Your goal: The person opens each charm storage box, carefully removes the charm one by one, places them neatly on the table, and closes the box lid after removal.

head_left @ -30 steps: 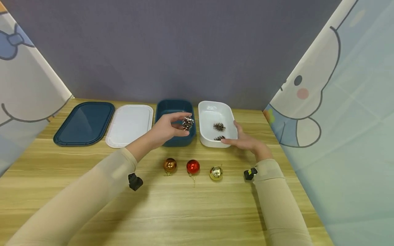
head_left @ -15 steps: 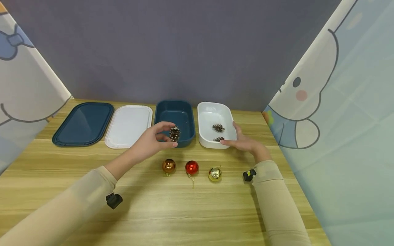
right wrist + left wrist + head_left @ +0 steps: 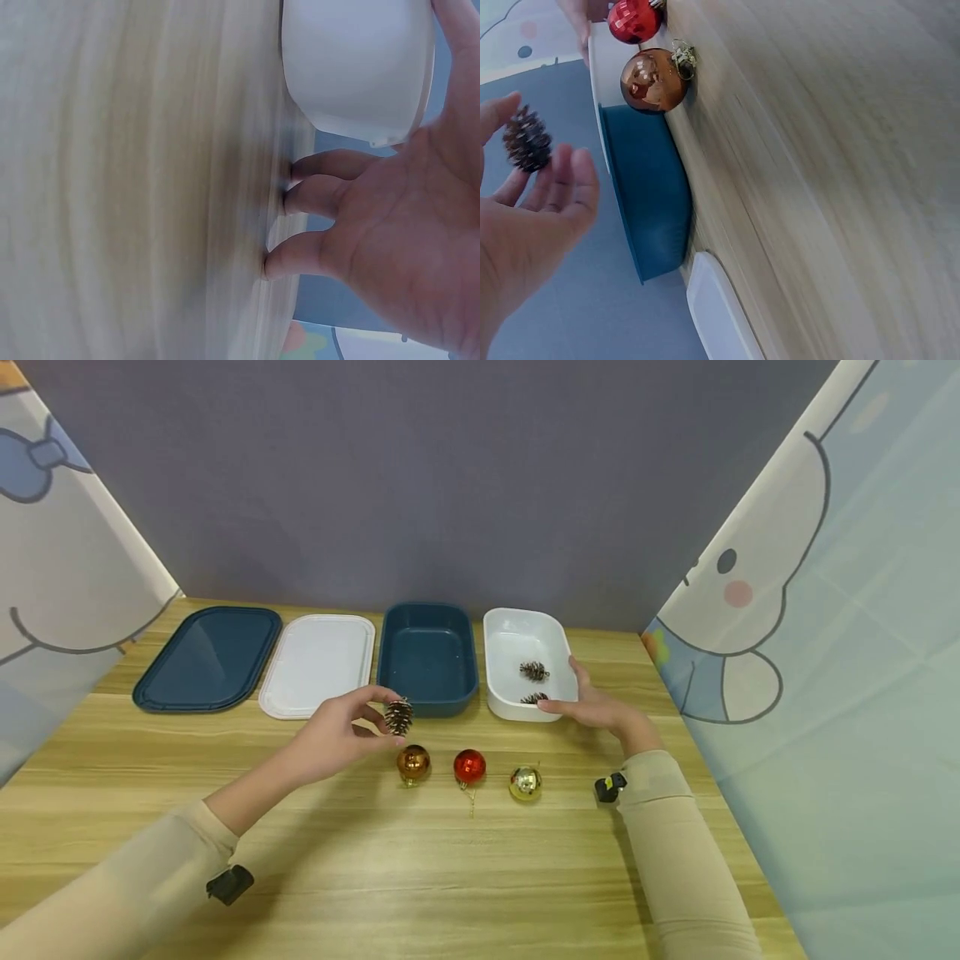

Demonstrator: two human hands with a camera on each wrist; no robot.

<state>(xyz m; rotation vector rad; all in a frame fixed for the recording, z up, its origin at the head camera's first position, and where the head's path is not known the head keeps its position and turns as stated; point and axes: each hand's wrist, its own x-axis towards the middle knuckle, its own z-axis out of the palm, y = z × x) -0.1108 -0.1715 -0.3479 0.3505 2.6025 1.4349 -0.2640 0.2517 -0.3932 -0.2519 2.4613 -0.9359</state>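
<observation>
Between the thumb and fingertips of my left hand point(image 3: 333, 742) is a small brown pine cone point(image 3: 398, 717), pinched in the air near the front left corner of the dark blue box point(image 3: 427, 703). The left wrist view shows this pine cone point(image 3: 528, 140) from the side, other fingers loosely bent below it. My right hand point(image 3: 600, 703) grips the near right corner of the white box point(image 3: 517, 712), thumb over the rim. In the right wrist view its other fingers point(image 3: 304, 255) reach down to the tabletop beside the box. Two pine cones point(image 3: 534, 671) lie inside the white box.
In front of the boxes sit an orange-brown bauble point(image 3: 413, 762), a red bauble point(image 3: 469, 766) and a gold bauble point(image 3: 525, 783). A dark blue lid point(image 3: 210, 658) and a white lid point(image 3: 318, 664) lie at the left. A grey wall point(image 3: 405, 485) rises behind the table.
My left hand has carried its pine cone from over the dark blue box leftward and toward me. The right hand has stayed at the white box.
</observation>
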